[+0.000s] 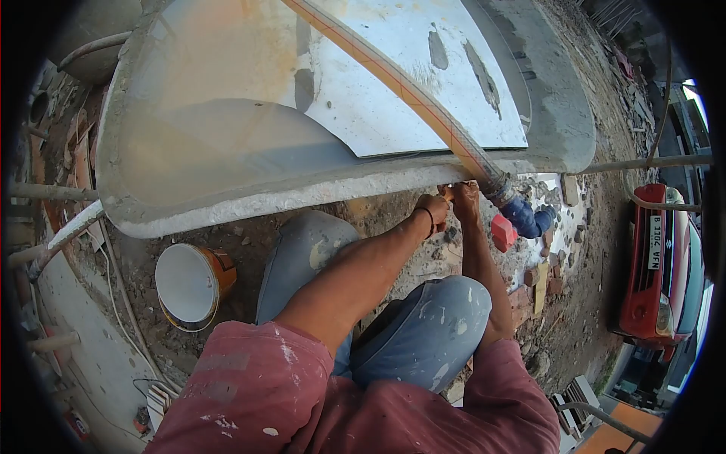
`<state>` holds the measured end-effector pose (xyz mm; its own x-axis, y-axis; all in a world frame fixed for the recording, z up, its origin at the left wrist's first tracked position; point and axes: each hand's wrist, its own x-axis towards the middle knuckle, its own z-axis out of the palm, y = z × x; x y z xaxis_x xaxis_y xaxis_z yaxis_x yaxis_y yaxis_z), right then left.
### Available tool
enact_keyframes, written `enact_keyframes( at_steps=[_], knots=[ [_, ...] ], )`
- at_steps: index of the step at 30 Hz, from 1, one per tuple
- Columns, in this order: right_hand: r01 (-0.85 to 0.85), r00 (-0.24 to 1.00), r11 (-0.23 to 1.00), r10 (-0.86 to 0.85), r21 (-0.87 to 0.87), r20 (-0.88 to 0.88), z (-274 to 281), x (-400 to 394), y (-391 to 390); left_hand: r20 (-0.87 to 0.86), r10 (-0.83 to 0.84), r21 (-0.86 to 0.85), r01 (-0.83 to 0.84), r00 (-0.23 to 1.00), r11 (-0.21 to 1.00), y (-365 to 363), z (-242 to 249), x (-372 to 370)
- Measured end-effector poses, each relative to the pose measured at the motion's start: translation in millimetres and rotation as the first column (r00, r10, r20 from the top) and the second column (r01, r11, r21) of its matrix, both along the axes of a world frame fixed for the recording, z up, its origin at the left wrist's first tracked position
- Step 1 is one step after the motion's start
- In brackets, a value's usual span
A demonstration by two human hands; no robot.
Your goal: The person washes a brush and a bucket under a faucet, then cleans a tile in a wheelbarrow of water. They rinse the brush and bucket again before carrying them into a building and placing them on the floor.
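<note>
My left hand [433,213], with a dark band at its wrist, is closed just below the rough front rim of a large cement-crusted slab or basin [280,195]. Beside it, my right hand [466,200] is also closed, its fingers partly hidden under that rim. A small yellowish thing [448,192] shows between the two hands; I cannot make out its kind. Right of my right hand, a clear hose [408,91] with red lines comes down over the rim to a blue pipe fitting [522,216]. A pinkish-red block [503,232] lies near the fitting.
A white-topped orange bucket [187,282] stands left of my knees. On the slab lies a white board [378,98] with grey patches. Broken bricks [522,299] and rubble cover the ground at right. A red car [646,265] is parked farther right.
</note>
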<state>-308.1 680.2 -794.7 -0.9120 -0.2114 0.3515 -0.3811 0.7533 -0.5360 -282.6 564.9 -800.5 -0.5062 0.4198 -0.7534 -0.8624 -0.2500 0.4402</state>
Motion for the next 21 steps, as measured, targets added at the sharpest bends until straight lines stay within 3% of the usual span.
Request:
enact_keyframes(
  at_steps=[2, 4, 5, 6, 8, 10, 11, 12, 13, 14, 15, 17, 19, 21],
  knots=[
    [0.246, 0.935, 0.96, -0.199, -0.131, 0.295, -25.5, -6.8, 7.3, -0.031, -0.016, -0.088, 0.013, 0.999, 0.996, 0.3, 0.4, 0.7],
    [0.496, 0.749, 0.851, -0.317, -0.175, 0.582, -35.1, -8.8, 8.9, -0.101, -0.1, -0.267, 0.07, 0.99, 0.961, 0.9, -3.8, 2.0],
    [0.493, 0.752, 0.852, -0.315, -0.177, 0.579, -40.0, -11.9, 7.2, -0.104, -0.097, -0.268, 0.066, 0.99, 0.961, 1.1, -6.9, 0.8],
    [0.347, 0.865, 0.935, -0.35, 0.076, 0.36, -44.2, -12.1, -0.1, -0.194, -0.218, -0.459, 0.108, 0.957, 0.882, 1.6, -13.2, 2.1],
    [0.23, 0.948, 0.908, -0.29, 0.351, 0.13, -44.7, -15.6, -3.6, -0.255, -0.346, -0.636, 0.113, 0.903, 0.763, 5.5, -23.8, 4.4],
    [0.156, 0.986, 0.88, -0.169, 0.449, -0.012, -46.2, -18.6, 5.7, -0.313, -0.557, -0.828, 0.066, 0.769, 0.557, -8.5, 15.3, 11.1],
    [0.137, 0.99, 0.865, -0.125, 0.482, -0.057, -46.1, -17.5, 8.7, -0.313, -0.558, -0.828, 0.067, 0.769, 0.556, -9.2, 17.5, 12.9],
    [0.303, 0.948, 0.947, -0.311, 0.109, 0.065, -38.5, -15.0, 7.7, -0.315, -0.499, -0.82, 0.033, 0.807, 0.571, -9.9, 19.4, 12.4],
    [0.477, 0.873, 0.842, -0.42, -0.251, 0.249, -40.7, -14.1, 12.4, -0.314, -0.438, -0.811, 0.001, 0.842, 0.585, -9.5, 17.9, 12.8],
    [0.504, 0.858, 0.864, -0.499, -0.009, 0.122, -67.4, -23.1, 37.4, -0.312, -0.437, -0.81, 0.004, 0.844, 0.586, -10.2, 15.2, 14.8],
    [0.503, 0.858, 0.864, -0.499, -0.005, 0.122, -64.0, -17.0, 25.8, -0.301, -0.402, -0.812, -0.012, 0.865, 0.583, -9.2, 7.2, 16.2],
    [0.458, 0.887, 0.782, -0.377, -0.423, 0.265, -38.8, -1.3, -13.4, -0.291, -0.369, -0.814, -0.025, 0.883, 0.581, -10.0, 13.2, 20.0],
    [0.422, 0.706, 0.883, -0.178, -0.204, 0.685, -18.3, 0.4, -9.2, -0.352, -0.392, -0.756, -0.012, 0.85, 0.654, -14.6, 45.5, 31.5],
    [0.266, 0.814, 0.924, -0.062, -0.276, 0.577, -9.4, 14.5, -5.8, -0.381, -0.406, -0.741, -0.012, 0.831, 0.672, -18.6, 48.0, 42.7]
  ],
)
